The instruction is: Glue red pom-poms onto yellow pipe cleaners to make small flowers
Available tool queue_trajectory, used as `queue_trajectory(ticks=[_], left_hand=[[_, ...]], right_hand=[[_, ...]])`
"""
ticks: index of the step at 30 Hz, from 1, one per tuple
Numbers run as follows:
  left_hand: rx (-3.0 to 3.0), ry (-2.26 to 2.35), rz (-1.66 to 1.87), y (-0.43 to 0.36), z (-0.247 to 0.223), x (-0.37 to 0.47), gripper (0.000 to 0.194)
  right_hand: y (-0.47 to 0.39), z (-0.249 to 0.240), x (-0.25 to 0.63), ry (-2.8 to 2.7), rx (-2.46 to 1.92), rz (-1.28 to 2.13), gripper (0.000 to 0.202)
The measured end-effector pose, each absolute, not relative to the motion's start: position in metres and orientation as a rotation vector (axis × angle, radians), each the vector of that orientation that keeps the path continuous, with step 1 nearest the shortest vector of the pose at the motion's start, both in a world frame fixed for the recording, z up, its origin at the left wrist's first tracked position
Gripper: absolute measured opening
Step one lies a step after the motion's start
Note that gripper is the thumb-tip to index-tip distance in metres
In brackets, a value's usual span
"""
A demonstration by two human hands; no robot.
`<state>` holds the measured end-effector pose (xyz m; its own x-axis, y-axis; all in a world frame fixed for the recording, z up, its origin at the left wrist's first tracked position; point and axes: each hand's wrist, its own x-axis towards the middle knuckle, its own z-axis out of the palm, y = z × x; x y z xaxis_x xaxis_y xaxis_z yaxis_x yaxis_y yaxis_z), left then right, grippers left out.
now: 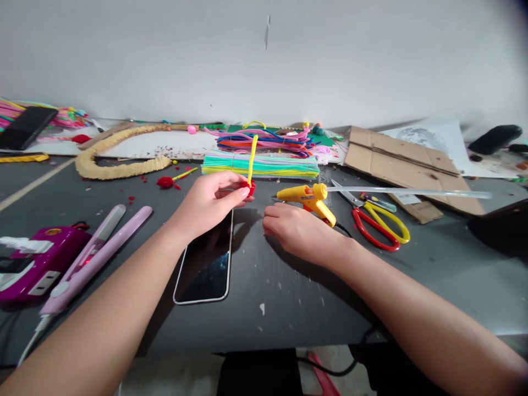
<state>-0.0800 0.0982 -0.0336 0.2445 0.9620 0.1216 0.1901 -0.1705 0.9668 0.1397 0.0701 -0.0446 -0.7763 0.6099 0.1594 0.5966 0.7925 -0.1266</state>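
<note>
My left hand (220, 197) pinches a small red fuzzy flower (251, 188), its yellow pipe-cleaner stem (253, 157) pointing up. Under that hand lies a smartphone (206, 264) with a dark screen. My right hand (289, 226) rests low over the table with its fingers curled in; what they hold, if anything, is hidden. Just behind it is a yellow glue gun (303, 193), its nozzle pointing left and a long clear glue stick (408, 191) out of its back. Another red flower with a yellow stem (166, 182) lies to the left.
Bundled pipe cleaners (259, 165) lie at the back. Scissors (375, 225) with red and yellow handles and cardboard (408, 162) are on the right. A pink hair straightener (97, 258) and a purple power strip (45, 258) are on the left, below a cream ruffled band (94, 159).
</note>
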Motion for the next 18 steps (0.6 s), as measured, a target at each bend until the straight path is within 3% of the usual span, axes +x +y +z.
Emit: queue_trajectory(ticks=[11, 18], left_hand=[[1.598, 1.111, 1.013, 0.098, -0.033, -0.08, 0.033], [1.592, 1.074, 1.035, 0.099, -0.033, -0.081, 0.032]], right_hand=[[0.065, -0.034, 0.144, -2.861, -1.019, 0.096, 0.021], [0.073, -0.036, 0.147, -2.637, -1.093, 0.539, 0.013]])
